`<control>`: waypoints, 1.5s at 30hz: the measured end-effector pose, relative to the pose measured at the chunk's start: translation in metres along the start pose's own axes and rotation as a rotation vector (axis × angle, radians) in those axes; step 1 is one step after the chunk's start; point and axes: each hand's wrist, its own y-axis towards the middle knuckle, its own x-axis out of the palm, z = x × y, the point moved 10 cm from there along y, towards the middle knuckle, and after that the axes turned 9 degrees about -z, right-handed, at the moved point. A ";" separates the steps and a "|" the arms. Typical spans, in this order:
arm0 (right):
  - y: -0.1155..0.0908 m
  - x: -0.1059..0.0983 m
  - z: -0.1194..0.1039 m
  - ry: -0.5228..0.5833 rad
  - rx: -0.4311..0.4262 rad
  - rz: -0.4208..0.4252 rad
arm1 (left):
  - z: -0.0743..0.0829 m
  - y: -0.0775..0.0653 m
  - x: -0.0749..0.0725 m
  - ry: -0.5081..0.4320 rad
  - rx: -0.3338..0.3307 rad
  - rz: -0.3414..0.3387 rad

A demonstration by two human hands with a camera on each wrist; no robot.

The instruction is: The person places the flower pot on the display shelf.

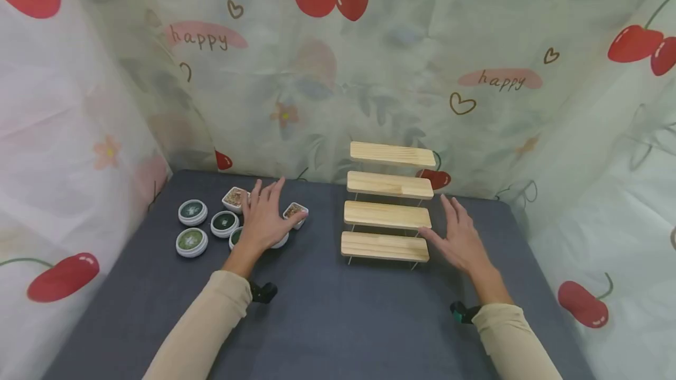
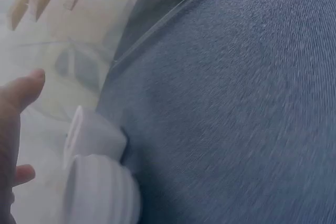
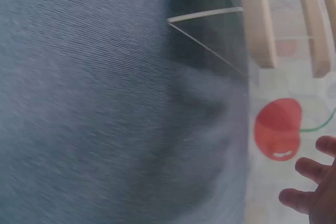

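Note:
My left hand [image 1: 262, 220] is spread over the cluster of small white pots at the left, holding nothing. Under and beside it are round pots with green tops, one dark green [image 1: 225, 223], and square pots with brown bits [image 1: 294, 213]. A ribbed round pot [image 2: 102, 192] and a smooth square pot [image 2: 100, 137] show near the fingers in the left wrist view. My right hand [image 1: 462, 238], fingers apart and empty, is at the right side of a tiered wooden rack [image 1: 384, 246]; its thumb overlaps a board's end in the head view.
The rack has several pale boards [image 1: 391, 185] on thin wire legs [image 3: 205, 14]. Two round pots, one pale green [image 1: 191, 241], stand at the far left of the dark cloth-covered table [image 1: 338, 321]. Cherry-print curtains [image 1: 380, 75] close in the back and sides.

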 end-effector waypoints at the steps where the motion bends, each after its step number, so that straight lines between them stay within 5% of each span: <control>1: -0.001 0.003 0.002 0.016 0.001 -0.005 | 0.000 0.002 0.002 -0.008 0.000 0.005; 13: -0.013 0.039 0.017 0.251 -0.009 -0.059 | 0.004 0.006 0.027 0.005 -0.011 0.014; 27: -0.015 0.069 0.036 0.575 0.159 -0.142 | 0.004 0.009 0.033 0.045 -0.037 -0.033; 45: -0.014 0.094 0.030 0.943 0.052 -0.265 | -0.006 0.008 0.034 0.071 -0.063 -0.037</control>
